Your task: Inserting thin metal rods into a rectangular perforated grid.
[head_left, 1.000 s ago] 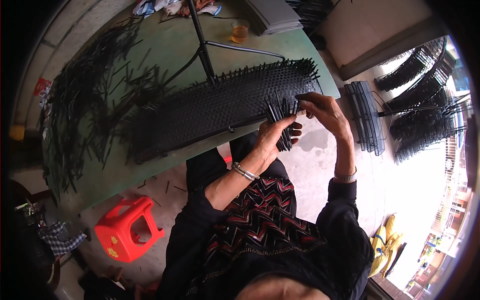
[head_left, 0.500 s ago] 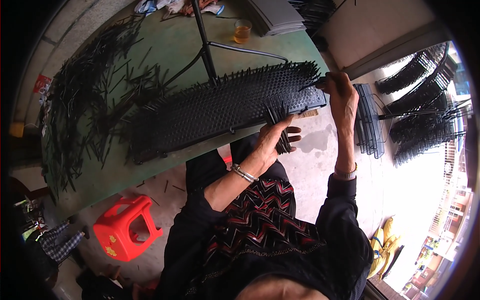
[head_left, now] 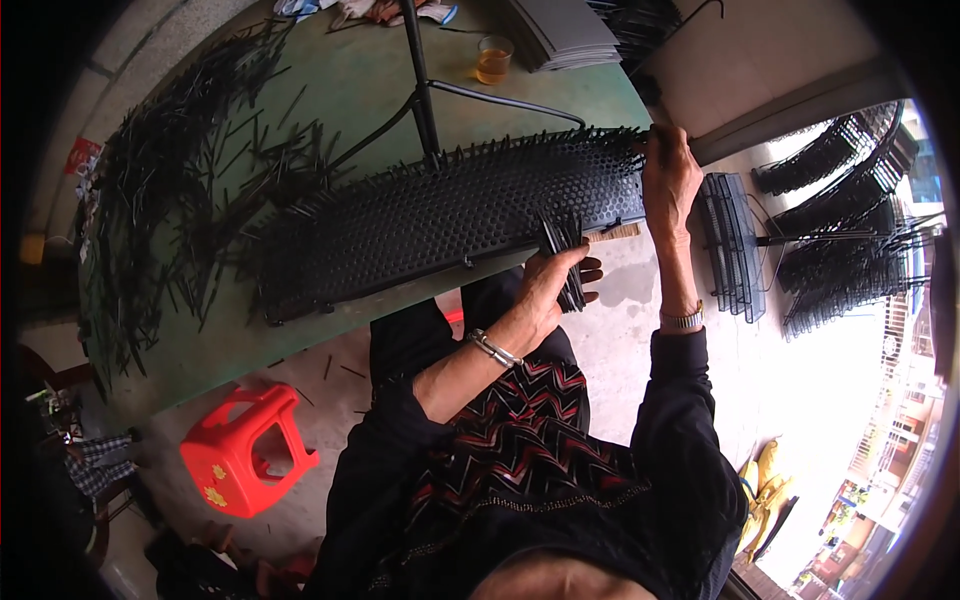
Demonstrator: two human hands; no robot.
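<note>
A long black perforated panel (head_left: 430, 215) lies on the green table, with a row of black bristle-like strips standing along its far edge. My left hand (head_left: 548, 290) is closed round a bundle of thin black strips (head_left: 562, 240) at the panel's near edge, thumb across them and some fingers spread behind. My right hand (head_left: 670, 185) is pinched at the panel's far right corner, knuckles up. What its fingertips hold, if anything, is hidden against the dark strips.
A dark forked pole (head_left: 423, 120) rises from the panel's far side. Loose black strips (head_left: 150, 190) heap on the table's left. A cup of amber liquid (head_left: 493, 62) stands near grey sheets (head_left: 565, 35). A red stool (head_left: 250, 450) is below; similar black racks (head_left: 735, 245) stand right.
My right hand has moved up and slightly left, from beside the panel's right end to its far corner. The strip seen at its fingertips before no longer shows. My left hand stays nearly still.
</note>
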